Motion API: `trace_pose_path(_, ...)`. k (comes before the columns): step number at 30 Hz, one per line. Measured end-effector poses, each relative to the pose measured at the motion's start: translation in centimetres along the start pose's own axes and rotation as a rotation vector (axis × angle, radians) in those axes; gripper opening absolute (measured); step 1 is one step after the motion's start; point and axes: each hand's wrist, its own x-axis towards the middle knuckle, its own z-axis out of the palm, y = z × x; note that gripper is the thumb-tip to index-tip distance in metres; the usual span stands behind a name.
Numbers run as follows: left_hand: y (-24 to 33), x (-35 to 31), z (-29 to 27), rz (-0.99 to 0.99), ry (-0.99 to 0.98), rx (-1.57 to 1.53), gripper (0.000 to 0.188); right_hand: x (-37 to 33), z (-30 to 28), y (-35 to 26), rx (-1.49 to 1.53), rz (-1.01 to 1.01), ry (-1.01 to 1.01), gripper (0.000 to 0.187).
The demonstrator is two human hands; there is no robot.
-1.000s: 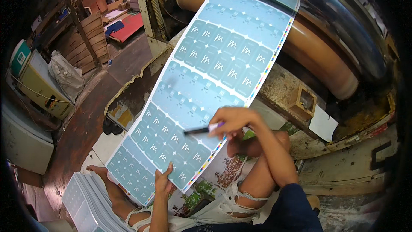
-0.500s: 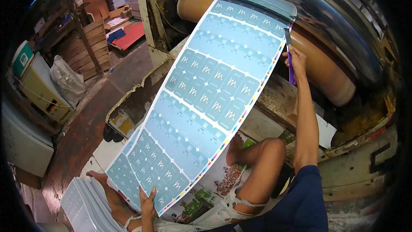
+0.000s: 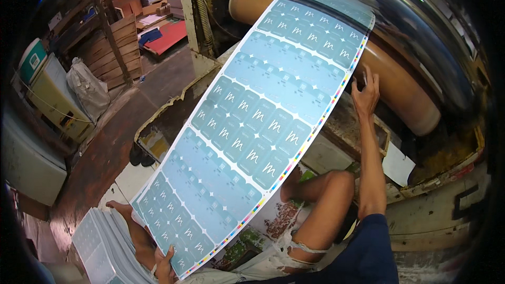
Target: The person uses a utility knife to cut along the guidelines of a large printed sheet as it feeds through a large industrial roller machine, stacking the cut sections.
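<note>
- Overhead, head camera: a long pale blue printed sheet (image 3: pixel 252 131) stretches diagonally, its long axis running from 7 o'clock near me up to 1 o'clock, where its far end lies over a tan roller (image 3: pixel 405 94).
- My left hand (image 3: pixel 165 268), at 7 o'clock, pinches the sheet's near corner, fingers closed on it.
- My right hand (image 3: pixel 365 94), at 2 o'clock, touches the sheet's far right edge beside the roller; its grip I cannot tell.
- A stack of printed sheets (image 3: pixel 105 247) lies just left of my left hand.

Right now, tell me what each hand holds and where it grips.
The left hand pinches the large blue printed sheet at its near bottom edge. The right hand grips its right edge, high up beside the tan roller.
</note>
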Motion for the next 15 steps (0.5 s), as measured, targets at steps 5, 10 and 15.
trace_pose_path(5, 0.3, -1.1, -0.2, 0.010, 0.155, -0.020, 0.050, 2.9, 0.7, 1.8, -0.084, -0.233, -0.455, 0.067)
trace_pose_path(10, -10.2, 2.7, -17.3, 0.078, 0.256, 0.169, 0.053, 0.2, 2.0, 0.1, 0.186, -0.232, -0.765, 0.045)
trace_pose_path(15, -17.6, 5.7, -40.4, 0.168, 0.301, 0.166, 0.051, -22.5, 1.5, -16.1, 0.124, 0.114, -0.932, 0.029)
